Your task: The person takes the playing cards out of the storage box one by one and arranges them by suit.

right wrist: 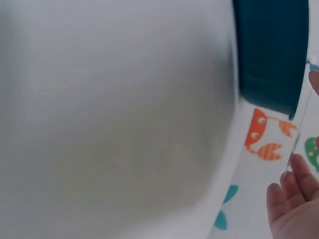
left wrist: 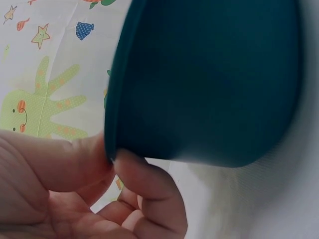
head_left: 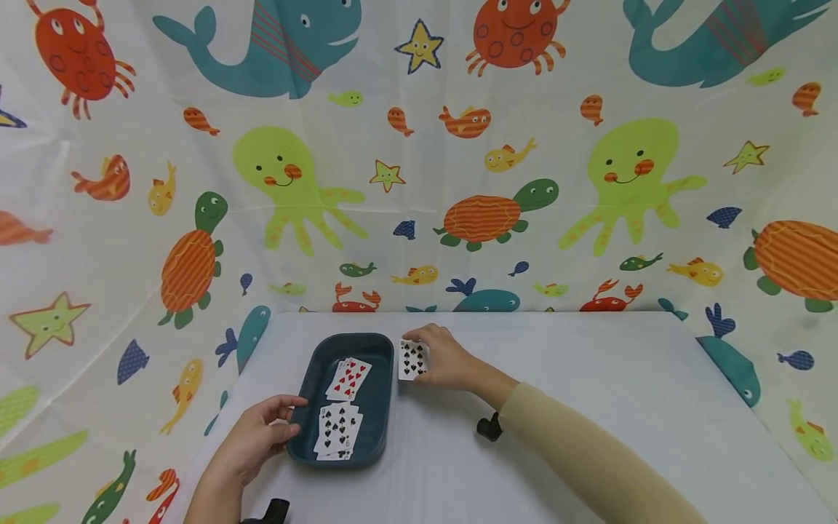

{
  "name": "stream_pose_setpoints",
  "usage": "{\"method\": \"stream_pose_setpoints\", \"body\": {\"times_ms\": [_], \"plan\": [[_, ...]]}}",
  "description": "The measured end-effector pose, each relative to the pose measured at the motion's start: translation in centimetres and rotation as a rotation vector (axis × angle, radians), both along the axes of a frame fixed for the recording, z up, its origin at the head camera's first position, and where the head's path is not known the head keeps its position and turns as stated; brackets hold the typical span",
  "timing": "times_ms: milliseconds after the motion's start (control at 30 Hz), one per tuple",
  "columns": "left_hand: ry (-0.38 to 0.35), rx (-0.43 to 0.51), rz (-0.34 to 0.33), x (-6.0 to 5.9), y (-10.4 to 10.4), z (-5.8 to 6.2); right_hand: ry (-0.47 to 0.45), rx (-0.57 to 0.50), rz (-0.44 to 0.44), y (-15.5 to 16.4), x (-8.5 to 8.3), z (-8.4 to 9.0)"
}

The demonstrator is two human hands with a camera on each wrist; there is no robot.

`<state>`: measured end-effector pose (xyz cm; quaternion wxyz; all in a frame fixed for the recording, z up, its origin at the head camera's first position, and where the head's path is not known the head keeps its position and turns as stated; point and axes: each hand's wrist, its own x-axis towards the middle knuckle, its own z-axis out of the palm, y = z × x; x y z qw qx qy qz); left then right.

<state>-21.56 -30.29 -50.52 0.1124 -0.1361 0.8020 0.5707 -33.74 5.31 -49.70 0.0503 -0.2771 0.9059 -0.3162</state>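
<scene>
A dark teal tray (head_left: 377, 407) stands on the white table, its left rim pinched between the thumb and fingers of my left hand (head_left: 252, 437). The left wrist view shows that grip at the tray's corner (left wrist: 209, 89) closely. Two groups of playing cards lie face up inside: red heart cards (head_left: 349, 378) towards the far end, black-suit cards (head_left: 338, 431) at the near end. Just beyond the tray's right rim, my right hand (head_left: 448, 362) holds a black spade card (head_left: 411, 361) upright by its edges, face towards me. In the right wrist view, that hand (right wrist: 299, 204) is partly cut off.
White cloth covers the table (head_left: 589, 407), which extends right of the tray. A curtain (head_left: 419, 160) printed with sea animals hangs behind and along the left side. Black wrist-camera pieces show at the right wrist (head_left: 489, 427) and the left wrist (head_left: 275, 511).
</scene>
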Motion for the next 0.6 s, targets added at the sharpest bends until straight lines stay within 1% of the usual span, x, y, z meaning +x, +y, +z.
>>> {"method": "stream_pose_setpoints", "body": {"times_ms": [167, 400, 600], "plan": [[0.010, 0.013, -0.011, -0.1, -0.1, -0.2, -0.023, 0.019, -0.004, 1.0, -0.3, -1.0], [0.003, 0.009, -0.014, -0.3, 0.0, -0.3, -0.060, 0.136, -0.043, 1.6, -0.8, -2.7], [-0.010, -0.006, -0.007, -0.4, -0.2, -0.4, -0.091, 0.138, -0.063, 1.8, -0.8, -3.8]]}}
